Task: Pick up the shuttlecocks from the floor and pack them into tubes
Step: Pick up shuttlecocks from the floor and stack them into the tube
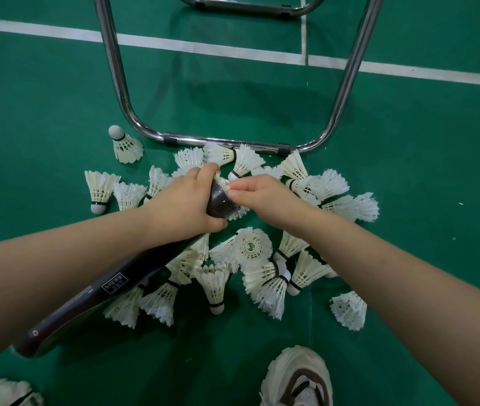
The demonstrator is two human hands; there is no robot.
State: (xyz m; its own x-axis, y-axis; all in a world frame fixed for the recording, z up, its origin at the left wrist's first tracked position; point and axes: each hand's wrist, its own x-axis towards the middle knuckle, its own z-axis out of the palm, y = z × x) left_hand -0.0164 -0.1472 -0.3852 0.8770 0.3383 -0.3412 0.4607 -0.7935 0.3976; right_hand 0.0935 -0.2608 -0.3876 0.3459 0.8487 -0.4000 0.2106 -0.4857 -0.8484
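My left hand point(187, 205) grips the upper end of a long black tube point(92, 300), which slants from the lower left up to the middle. At the tube's mouth a white shuttlecock point(223, 184) sticks out, and my right hand point(257, 197) pinches its feathers. Several white feather shuttlecocks point(255, 249) lie scattered on the green floor around and under both hands. One stands apart at the upper left point(124, 143).
A chrome tubular frame point(224, 142) rests on the floor just behind the pile, with a second one point(250, 7) farther back. White court lines cross the green floor point(42, 92). A white shoe point(300, 379) is at the bottom right. More shuttlecocks point(1, 394) lie at the bottom left corner.
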